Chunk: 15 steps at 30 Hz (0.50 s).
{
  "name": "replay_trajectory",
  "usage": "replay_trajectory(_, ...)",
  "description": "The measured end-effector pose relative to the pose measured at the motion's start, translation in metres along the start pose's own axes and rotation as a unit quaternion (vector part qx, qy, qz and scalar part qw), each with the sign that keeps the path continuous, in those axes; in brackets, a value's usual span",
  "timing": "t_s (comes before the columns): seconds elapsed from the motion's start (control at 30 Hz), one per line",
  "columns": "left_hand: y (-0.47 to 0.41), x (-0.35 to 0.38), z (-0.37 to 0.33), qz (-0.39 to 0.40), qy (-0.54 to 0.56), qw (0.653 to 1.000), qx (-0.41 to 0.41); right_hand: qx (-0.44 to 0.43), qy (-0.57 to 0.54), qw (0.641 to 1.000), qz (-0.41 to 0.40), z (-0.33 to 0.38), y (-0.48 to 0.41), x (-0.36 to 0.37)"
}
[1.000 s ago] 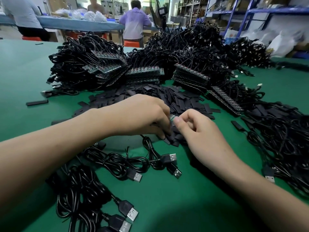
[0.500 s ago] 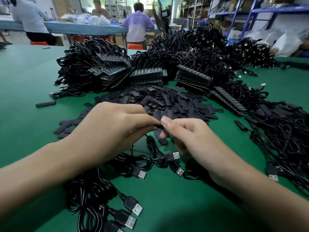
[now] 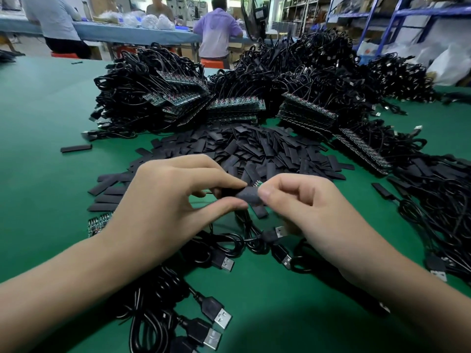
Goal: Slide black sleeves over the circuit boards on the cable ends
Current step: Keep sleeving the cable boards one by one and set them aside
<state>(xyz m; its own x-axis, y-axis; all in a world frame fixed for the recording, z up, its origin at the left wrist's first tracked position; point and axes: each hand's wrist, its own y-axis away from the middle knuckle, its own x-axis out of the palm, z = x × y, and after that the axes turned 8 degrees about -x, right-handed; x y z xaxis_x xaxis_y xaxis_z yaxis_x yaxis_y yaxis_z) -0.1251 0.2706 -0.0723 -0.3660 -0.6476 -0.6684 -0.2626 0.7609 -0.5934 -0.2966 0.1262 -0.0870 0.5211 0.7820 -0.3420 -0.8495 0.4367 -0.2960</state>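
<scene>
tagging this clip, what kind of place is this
Most likely an electronics assembly workshop: heaps of black USB cables with circuit boards, a pile of loose black sleeves on a green bench, and workers seated at another table behind.

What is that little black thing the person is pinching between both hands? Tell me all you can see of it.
The black sleeve is a short, flattened tube of matte, rubbery-looking material. It is held above the green table, lying roughly sideways, pinched by the left hand on one end and the right hand on the other. A small circuit board peeks out at its upper right edge, so it is only partly covered.
</scene>
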Motion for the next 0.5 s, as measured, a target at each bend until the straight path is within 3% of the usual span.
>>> replay_trajectory(0.3, 0.0057, -0.0041, 0.0061, 0.004, 0.04, 0.998, -0.051, -0.027, 0.048, 0.998, 0.023, 0.0034, -0.0008, -0.0011)
replay_trajectory(0.5, 0.0039, -0.0065, 0.0084, 0.0, 0.038, 0.998, -0.042, -0.019, 0.062, 0.997, 0.039, 0.0074, 0.0004, 0.0007)
